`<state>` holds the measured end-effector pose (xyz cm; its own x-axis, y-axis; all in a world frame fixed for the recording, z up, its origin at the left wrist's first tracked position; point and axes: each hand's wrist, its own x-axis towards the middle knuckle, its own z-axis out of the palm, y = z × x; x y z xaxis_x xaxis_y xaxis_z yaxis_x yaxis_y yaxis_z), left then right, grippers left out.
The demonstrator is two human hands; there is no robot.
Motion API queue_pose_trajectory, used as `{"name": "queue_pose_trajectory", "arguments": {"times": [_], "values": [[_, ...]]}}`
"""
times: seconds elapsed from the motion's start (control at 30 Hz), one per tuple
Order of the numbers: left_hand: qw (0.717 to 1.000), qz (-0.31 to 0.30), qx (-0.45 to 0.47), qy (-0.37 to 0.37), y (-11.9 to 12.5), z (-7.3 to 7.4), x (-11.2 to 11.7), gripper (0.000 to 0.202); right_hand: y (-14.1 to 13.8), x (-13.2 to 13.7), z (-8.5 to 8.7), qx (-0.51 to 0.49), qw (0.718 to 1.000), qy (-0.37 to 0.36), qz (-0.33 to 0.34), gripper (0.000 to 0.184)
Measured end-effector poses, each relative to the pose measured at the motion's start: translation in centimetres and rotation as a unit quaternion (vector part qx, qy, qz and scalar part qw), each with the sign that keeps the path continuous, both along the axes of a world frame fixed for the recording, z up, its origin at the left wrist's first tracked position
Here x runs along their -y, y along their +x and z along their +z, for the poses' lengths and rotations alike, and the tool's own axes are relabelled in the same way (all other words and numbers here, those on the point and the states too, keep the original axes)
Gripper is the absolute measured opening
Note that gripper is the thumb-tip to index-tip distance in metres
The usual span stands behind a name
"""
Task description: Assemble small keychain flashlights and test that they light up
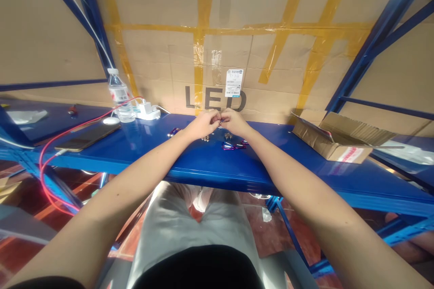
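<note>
Over the far part of the blue table [210, 167], my left hand [207, 123] and my right hand [233, 122] meet with fingers pinched together. Between the fingertips shows a speck of something small and shiny, too small to name. Below my hands lie two little clusters of small metal parts [228, 136], one under each hand. Purple and blue shiny metal pieces [228, 146] rest just in front of my right hand. Left of my left hand are more such purple pieces [173, 132].
An open cardboard box [334, 137] stands on the right. To the left are a water bottle [121, 97], a white charger on a power strip [147, 110], a phone [90, 136] and a red cable [64, 133]. A large cardboard panel [162, 67] rises behind the table.
</note>
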<state>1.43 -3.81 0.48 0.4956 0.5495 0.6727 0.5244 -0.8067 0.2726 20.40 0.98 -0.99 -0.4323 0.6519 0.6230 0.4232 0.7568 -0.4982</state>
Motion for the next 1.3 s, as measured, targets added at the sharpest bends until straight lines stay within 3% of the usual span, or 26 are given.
{"name": "queue_pose_trajectory", "arguments": {"times": [0.13,0.37,0.53,0.73,0.87,1.07,1.3], "values": [[1.000,-0.021,0.007,0.018,-0.2,0.1,0.1,0.012,-0.1,0.0,-0.1,-0.034,0.999,-0.021,-0.006,0.018],[0.994,-0.018,-0.041,0.096,-0.3,0.1,-0.1,0.016,-0.1,0.2,0.1,-0.084,0.990,-0.092,0.059,0.017],[0.997,-0.014,-0.024,0.068,-0.2,-0.1,-0.3,0.014,-0.2,0.3,0.1,-0.101,0.986,-0.115,0.069,0.015],[0.999,0.002,0.002,0.044,-0.2,-0.1,-0.2,0.013,-0.1,-0.1,0.0,-0.105,0.992,-0.075,0.004,0.011],[0.998,0.002,-0.019,0.064,-0.2,-0.2,-0.1,0.015,-0.1,-0.1,0.1,-0.107,0.991,-0.076,0.003,0.014],[0.999,0.030,-0.003,0.033,-0.9,0.5,-0.2,0.015,-0.5,1.2,0.5,-0.113,0.981,-0.153,0.042,0.015],[0.991,0.122,-0.036,-0.051,-4.2,1.3,-1.7,0.017,-1.0,2.6,0.5,-0.033,0.975,-0.216,0.036,0.013]]}}
